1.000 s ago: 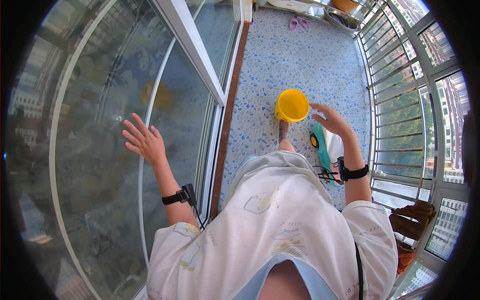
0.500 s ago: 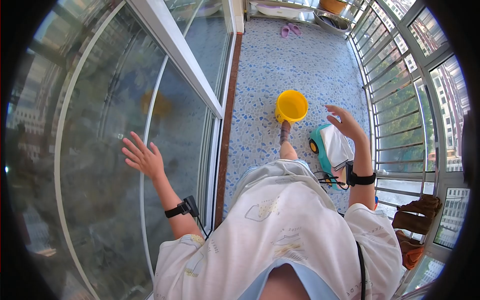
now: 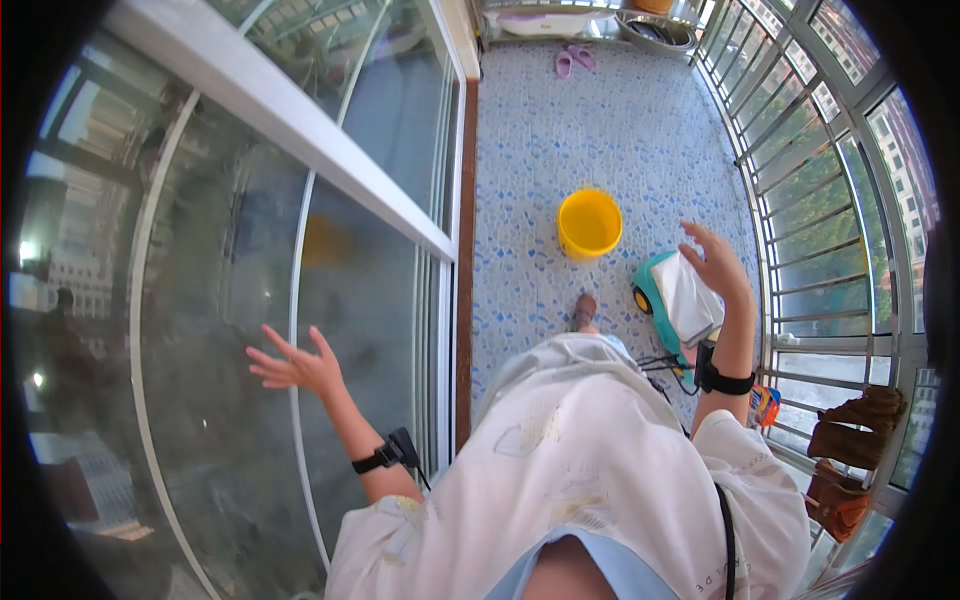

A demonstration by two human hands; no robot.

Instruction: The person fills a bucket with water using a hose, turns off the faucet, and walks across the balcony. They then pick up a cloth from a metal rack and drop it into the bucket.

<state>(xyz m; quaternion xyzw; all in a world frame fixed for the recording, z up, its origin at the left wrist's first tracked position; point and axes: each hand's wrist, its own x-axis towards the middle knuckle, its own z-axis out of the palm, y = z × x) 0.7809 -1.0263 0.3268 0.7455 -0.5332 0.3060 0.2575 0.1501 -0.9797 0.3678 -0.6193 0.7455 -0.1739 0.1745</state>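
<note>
My left hand is held out with its fingers spread in front of the sliding glass door; whether it touches the glass I cannot tell. Nothing is in it. My right hand is raised with its fingers apart, also holding nothing, and in view it overlaps the white cloth on a teal wheeled toy. Ahead on the floor stands a yellow bucket, upright, apart from both hands. One foot shows just short of the bucket.
Blue-and-white patterned floor stretches forward. A pair of purple slippers and a metal basin are at the far end. Window bars run along the right, with brown shoes beside them. Black cables hang near the toy.
My left hand has lowered and tilted. My right hand has shifted a little down and to the right. The foot, earlier right against the bucket in view, now appears short of it.
</note>
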